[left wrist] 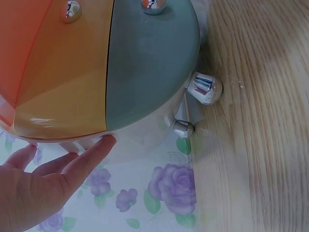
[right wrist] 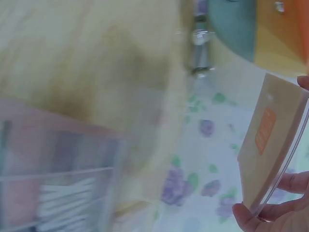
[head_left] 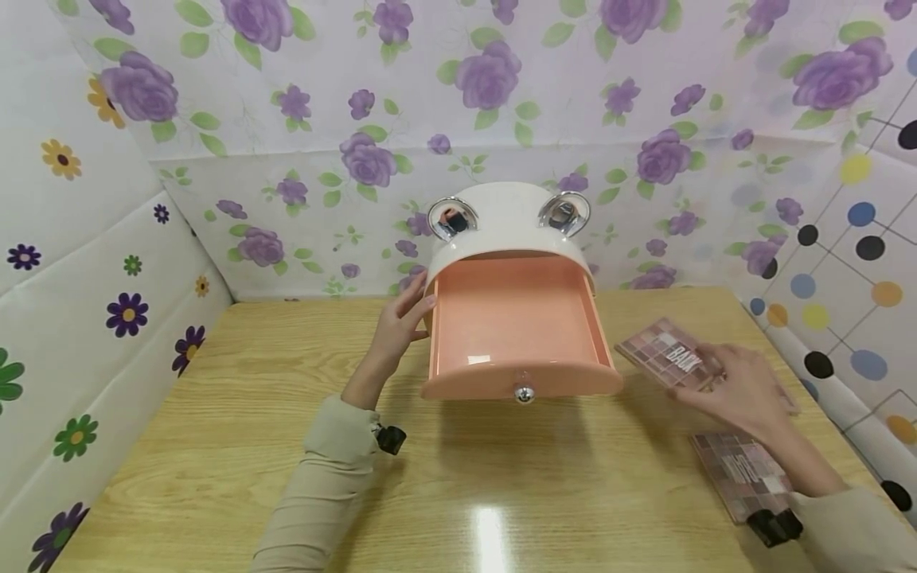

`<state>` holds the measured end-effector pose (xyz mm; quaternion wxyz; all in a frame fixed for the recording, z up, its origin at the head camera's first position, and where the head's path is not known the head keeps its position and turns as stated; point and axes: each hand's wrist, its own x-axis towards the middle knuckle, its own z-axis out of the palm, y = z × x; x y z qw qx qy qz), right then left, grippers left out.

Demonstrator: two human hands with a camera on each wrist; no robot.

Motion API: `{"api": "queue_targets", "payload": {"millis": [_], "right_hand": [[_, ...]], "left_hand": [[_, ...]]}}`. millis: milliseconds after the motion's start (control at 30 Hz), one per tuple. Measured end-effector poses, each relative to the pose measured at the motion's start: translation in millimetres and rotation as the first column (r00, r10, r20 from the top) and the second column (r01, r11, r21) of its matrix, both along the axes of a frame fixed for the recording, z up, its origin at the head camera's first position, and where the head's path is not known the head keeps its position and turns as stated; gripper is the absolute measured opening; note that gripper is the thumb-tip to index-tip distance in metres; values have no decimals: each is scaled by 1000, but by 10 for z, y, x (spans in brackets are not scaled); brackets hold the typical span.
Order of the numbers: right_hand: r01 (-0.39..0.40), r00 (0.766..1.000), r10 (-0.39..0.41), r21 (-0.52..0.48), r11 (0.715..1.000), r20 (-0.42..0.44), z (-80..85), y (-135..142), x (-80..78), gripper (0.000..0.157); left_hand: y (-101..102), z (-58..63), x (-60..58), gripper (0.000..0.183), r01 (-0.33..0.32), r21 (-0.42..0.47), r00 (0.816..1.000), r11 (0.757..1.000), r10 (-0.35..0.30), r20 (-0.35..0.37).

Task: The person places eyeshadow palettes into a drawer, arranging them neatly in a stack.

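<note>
My left hand [head_left: 390, 334] rests its fingers on the side of a white, rounded desktop drawer cabinet [head_left: 505, 215] with two chrome-ringed eyes on top. Its peach top drawer [head_left: 519, 318] is pulled out and bare inside, with a chrome knob in front. In the left wrist view, my fingertips touch the white shell beside the yellow drawer front [left wrist: 65, 77] and grey-green one [left wrist: 149, 63]. My right hand [head_left: 741, 386] grips an eyeshadow palette [head_left: 662, 354] by its edges, right of the drawer; its beige back [right wrist: 270, 140] with an orange label shows in the right wrist view.
A second eyeshadow palette [head_left: 741, 473] lies on the wooden table [head_left: 286, 350] under my right forearm. Another palette edge [head_left: 788, 398] shows beyond the right hand. Flowered cloth [head_left: 308, 111] stands behind the cabinet, and a dotted cloth [head_left: 852, 263] along the right.
</note>
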<state>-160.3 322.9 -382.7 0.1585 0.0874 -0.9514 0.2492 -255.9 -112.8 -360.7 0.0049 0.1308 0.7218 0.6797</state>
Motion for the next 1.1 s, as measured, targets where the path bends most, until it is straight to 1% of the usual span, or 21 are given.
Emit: {"api": "queue_targets", "payload": {"millis": [100, 200, 367, 500, 733, 800, 933, 1100], "right_hand": [[-27, 1000, 27, -41, 999, -8, 124, -29, 36, 73], [-75, 997, 74, -80, 994, -22, 245, -59, 65, 73], [-127, 991, 122, -77, 989, -61, 420, -119, 103, 70], [-157, 986, 152, -82, 984, -71, 539, -169, 113, 70], [-157, 987, 154, -54, 986, -51, 738, -195, 144, 71], [-177, 983, 174, -57, 983, -56, 787, -204, 148, 72], [-247, 967, 243, -39, 968, -82, 895, -258, 129, 74], [-304, 952, 302, -56, 951, -40, 1028, -383, 78, 75]], "left_hand": [[1, -6, -3, 56, 4, 3, 1000, 1000, -4, -3], [-2, -11, -2, 56, 7, 5, 1000, 1000, -7, -3], [-7, -12, 3, 56, 7, 13, 1000, 1000, -7, 8], [-3, -6, 7, 57, 10, 12, 1000, 1000, -10, 3], [-1, -10, 1, 56, 11, 4, 1000, 1000, -11, -12], [-1, -10, -1, 56, 9, 4, 1000, 1000, -9, -13], [-4, -9, -2, 56, 8, 7, 1000, 1000, -8, -15], [-2, -9, 0, 56, 6, 7, 1000, 1000, -6, -18]]}}
